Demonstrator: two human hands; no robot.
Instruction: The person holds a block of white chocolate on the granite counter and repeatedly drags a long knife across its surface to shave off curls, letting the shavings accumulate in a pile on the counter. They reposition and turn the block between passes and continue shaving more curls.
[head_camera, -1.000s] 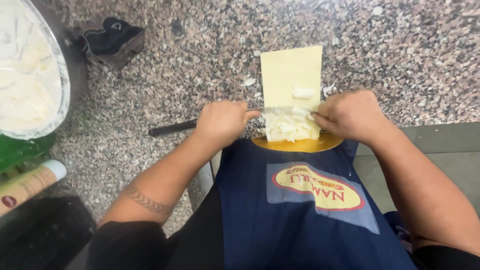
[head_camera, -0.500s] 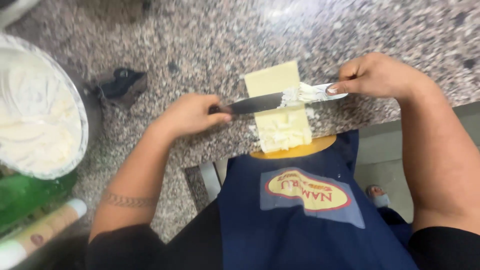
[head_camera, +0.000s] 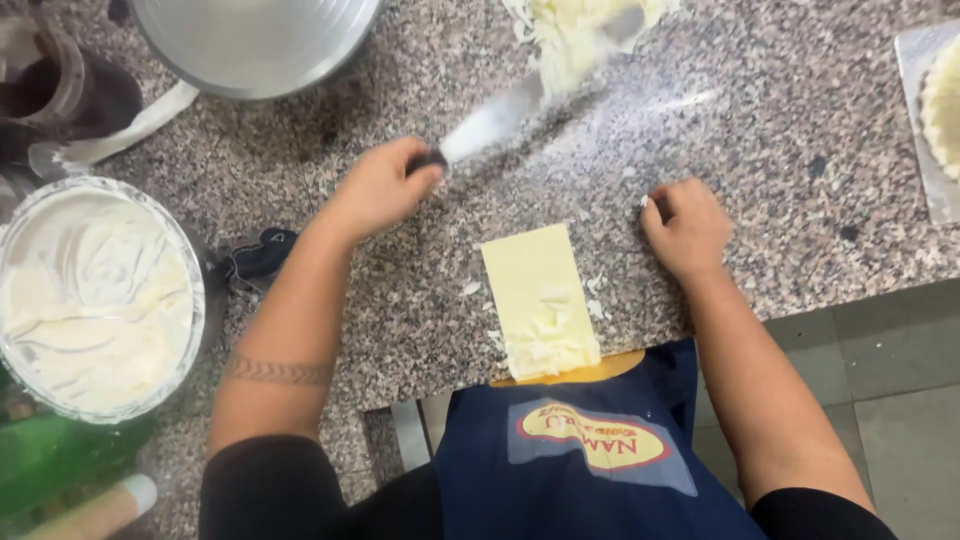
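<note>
Pale yellow slab (head_camera: 537, 300) on granite counter (head_camera: 780, 180), between both hands.
Left hand (head_camera: 385, 185) closed around knife (head_camera: 490, 122); right hand (head_camera: 688, 225) fisted, empty, beside slab.

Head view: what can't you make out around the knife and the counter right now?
- Knife blade: motion-blurred; its tip is lost against the cream pile, which the top edge cuts off.
- Knife handle: hidden inside the left hand.
- Right hand: fingers curled under, so any contents are hidden.
- Tray: cut off by the right edge.
</note>
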